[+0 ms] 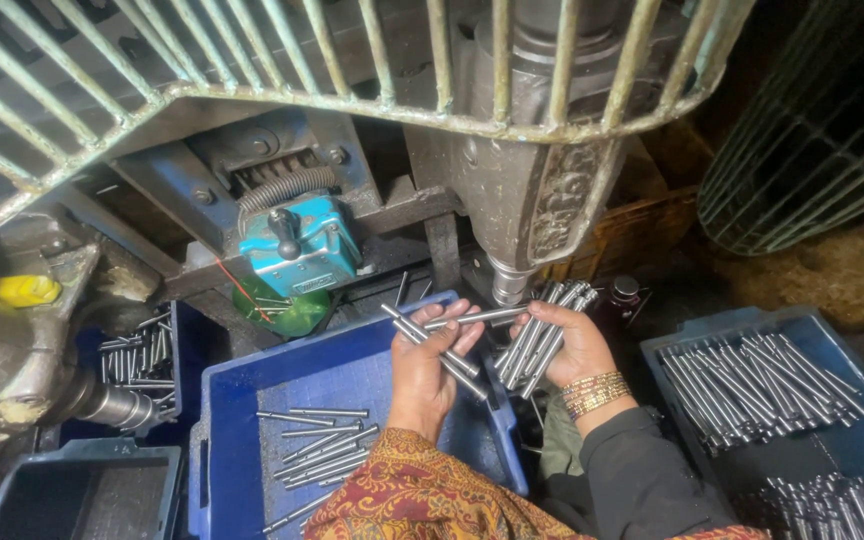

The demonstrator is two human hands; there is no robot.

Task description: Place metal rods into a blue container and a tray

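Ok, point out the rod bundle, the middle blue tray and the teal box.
rod bundle (537,340), head view, mid-length of rods.
middle blue tray (327,375), head view, bare floor.
teal box (302,250), head view, front face.

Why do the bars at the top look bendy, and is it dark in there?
Head view: the wide lens curves the guard bars. Light falls on the left hand, right hand, metal rods and blue tray; corners stay dim, edges slightly soft.

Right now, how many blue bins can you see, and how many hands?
Blue bins: 4 (middle bin, right bin, small left bin, bottom-left bin)
Hands: 2 (left hand, right hand)
Total: 6
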